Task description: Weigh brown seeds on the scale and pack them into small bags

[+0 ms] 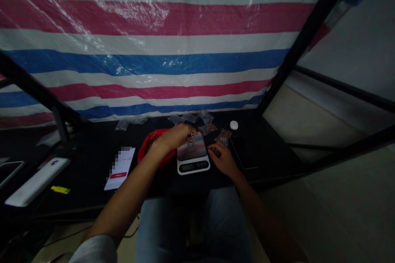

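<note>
A kitchen scale (194, 166) with a shiny metal plate and a small display stands on the black table. My left hand (182, 134) is over the plate, its fingers closed and pointing down; what they pinch, if anything, is too small and dark to make out. Beneath my left wrist is a red bag (142, 150) holding many small brown pieces. Just right of the scale, my right hand (222, 159) rests on the table, fingers loosely bent, thumb apart, with nothing visible in it. A clear bag of brown pieces (224, 135) lies beyond its fingertips.
Several clear plastic bags (175, 119) lie along the back of the table. A dark phone (245, 154) and a small white case (233, 125) are at right. To the left lie a lit phone (120, 168), a yellow piece (61, 190) and a long white device (37, 181).
</note>
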Tool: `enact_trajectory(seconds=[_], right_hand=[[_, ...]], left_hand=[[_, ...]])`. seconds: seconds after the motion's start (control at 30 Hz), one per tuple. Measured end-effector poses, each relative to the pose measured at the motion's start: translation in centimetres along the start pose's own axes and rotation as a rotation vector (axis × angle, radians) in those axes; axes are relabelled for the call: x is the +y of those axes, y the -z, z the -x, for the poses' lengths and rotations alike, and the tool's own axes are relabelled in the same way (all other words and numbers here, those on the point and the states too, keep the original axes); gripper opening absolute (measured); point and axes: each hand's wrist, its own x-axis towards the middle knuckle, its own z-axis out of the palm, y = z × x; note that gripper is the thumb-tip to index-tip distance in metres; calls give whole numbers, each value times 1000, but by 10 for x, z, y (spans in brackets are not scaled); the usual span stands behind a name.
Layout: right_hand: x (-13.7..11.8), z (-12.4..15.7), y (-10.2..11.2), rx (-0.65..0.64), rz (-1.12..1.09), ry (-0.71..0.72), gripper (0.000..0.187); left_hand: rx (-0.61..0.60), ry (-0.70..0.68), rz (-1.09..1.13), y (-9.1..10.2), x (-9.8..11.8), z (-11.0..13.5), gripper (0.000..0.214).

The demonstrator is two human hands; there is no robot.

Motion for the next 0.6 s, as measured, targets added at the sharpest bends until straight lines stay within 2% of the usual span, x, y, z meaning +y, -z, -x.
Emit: enact_trajectory(seconds=[0.37,0.5,0.6], right_hand=[[-2,0,1,1,23,-4,15],[2,-3,-1,17,29,-13,15],[4,-18,-2,6,50,8,15]], left_hand=[[57,-21,105,-6,-8,2,28],[88,34,65,-1,-12,15,31],[85,131,5,-1,-21,27,31]])
